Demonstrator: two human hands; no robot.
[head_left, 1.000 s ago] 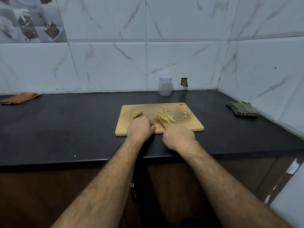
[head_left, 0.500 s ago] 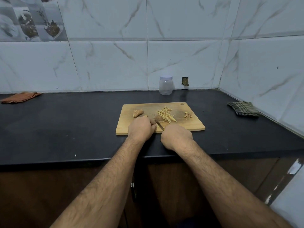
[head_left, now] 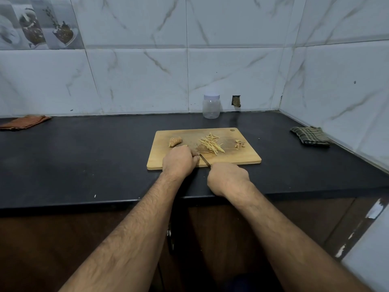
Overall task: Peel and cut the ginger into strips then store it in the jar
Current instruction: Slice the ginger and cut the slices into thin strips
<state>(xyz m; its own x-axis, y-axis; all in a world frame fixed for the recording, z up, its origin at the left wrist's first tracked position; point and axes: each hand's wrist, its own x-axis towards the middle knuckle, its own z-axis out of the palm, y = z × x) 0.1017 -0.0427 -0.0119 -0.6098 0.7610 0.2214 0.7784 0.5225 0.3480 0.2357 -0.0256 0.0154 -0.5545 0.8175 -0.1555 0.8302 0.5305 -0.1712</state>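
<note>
Head view: right hand [head_left: 228, 178] drew knife [head_left: 204, 160] back toward board's near edge.

left hand [head_left: 179, 160] — bare, no glove, ring or watch seen | right hand [head_left: 228, 179] — bare, wrist unadorned | forearms: both uncovered up to the frame's lower edge, no sleeve in view, visibly hairy | lower centre: dark patch between the arms, possibly clothing, too dim to tell
</note>
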